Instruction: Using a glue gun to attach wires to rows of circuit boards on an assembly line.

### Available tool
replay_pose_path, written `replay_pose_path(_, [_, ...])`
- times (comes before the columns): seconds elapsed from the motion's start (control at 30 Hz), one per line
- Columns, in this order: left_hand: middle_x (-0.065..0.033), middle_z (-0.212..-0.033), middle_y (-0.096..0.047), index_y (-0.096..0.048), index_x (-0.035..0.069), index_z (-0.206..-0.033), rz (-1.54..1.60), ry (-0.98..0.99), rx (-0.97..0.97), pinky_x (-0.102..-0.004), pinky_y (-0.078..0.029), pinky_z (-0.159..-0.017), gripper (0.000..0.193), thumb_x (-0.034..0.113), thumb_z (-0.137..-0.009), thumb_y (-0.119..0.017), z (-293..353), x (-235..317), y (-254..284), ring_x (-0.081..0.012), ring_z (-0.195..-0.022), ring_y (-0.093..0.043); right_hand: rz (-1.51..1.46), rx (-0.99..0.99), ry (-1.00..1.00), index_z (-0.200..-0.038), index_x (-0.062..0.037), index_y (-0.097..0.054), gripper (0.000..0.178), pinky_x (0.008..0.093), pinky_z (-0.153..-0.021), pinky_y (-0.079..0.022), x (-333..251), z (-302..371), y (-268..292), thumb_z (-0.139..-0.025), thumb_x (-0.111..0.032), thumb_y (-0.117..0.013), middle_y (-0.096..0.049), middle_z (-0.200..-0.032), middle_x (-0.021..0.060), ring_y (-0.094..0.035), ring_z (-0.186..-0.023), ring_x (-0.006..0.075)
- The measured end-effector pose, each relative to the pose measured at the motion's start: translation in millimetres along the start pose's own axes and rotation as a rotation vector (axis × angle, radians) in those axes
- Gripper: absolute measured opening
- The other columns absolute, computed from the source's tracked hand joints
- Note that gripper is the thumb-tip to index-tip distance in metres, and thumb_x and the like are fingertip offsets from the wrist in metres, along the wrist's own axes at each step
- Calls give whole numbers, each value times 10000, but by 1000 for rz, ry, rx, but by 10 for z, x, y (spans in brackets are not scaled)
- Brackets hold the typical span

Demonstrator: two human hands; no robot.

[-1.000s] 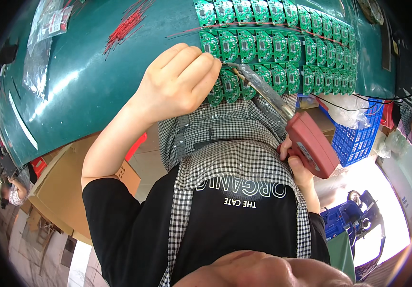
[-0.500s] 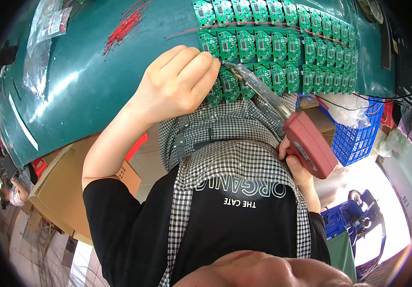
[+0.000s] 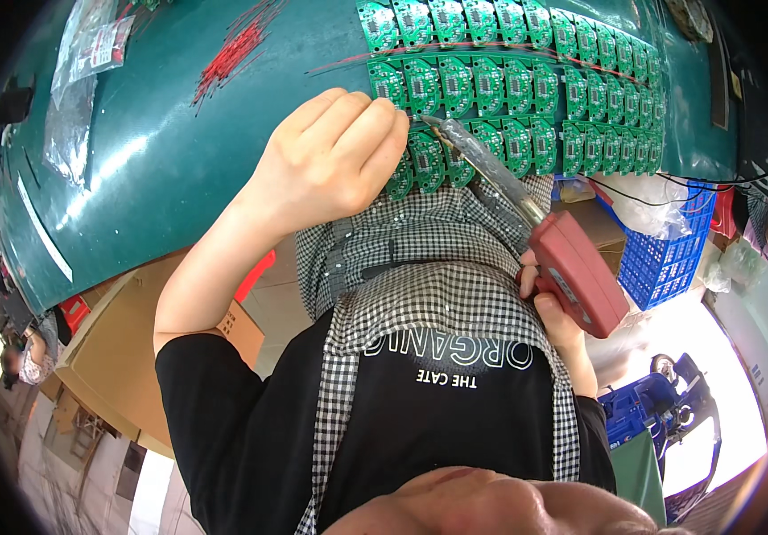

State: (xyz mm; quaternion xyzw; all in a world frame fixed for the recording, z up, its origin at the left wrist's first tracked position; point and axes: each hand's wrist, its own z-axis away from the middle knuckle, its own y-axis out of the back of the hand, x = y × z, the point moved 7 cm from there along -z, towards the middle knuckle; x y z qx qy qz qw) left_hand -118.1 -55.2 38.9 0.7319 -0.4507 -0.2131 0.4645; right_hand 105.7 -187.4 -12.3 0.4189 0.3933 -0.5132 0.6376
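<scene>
My right hand (image 3: 555, 308) grips a soldering gun (image 3: 578, 272) by its dark red handle. Its metal barrel slants up and left, and the tip ends beside the fingers of my left hand, over the nearest row of green circuit boards (image 3: 445, 159). My left hand (image 3: 338, 156) is closed, fingers curled down at the left end of that row. Whatever it pinches is hidden behind the knuckles. More circuit boards (image 3: 482, 85) lie in joined panels farther back, with thin red wires across them.
A bundle of red wires (image 3: 237, 52) lies on the green tabletop (image 3: 161, 152), left of the boards. Clear plastic bags (image 3: 81, 98) rest farther left. Below the table stand a cardboard box (image 3: 125, 357) at left and a blue crate (image 3: 665, 259) at right. Another person (image 3: 32, 357) is far left.
The left-hand board panels have shifted very slightly left. My left hand has dropped a hair, and the soldering gun has tilted a little; both hands keep their grip.
</scene>
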Motion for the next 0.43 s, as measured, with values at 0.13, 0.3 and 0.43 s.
replay_pose_path(0.13, [-78,-791,-536,-596,-23,-823,-16,-18,-12,-289,-477,-581,256,44,-576,-596,13,8,-8,-190,-685,-567,184,8,13,-995,-22,-609,398,389,-834,-445,-126,-62,-58,-640,-187,-680,-591,-1028,167,-564,-977,323])
replay_pose_path(0.3, [-67,-767,-530,-613,-10,-827,-35,-78,21,-274,-480,-570,243,38,-589,-612,10,33,14,-175,-684,-563,227,19,-9,-949,-33,-630,353,384,-829,-448,-136,-81,-71,-634,-186,-674,-593,-1031,158,-567,-966,322])
replay_pose_path(0.43, [-66,-761,-529,-618,-3,-821,-45,-87,31,-272,-483,-567,214,31,-610,-621,22,39,4,-175,-685,-564,227,7,-26,-947,-52,-636,340,397,-844,-441,-74,-62,-65,-629,-169,-671,-600,-1028,142,-561,-986,322])
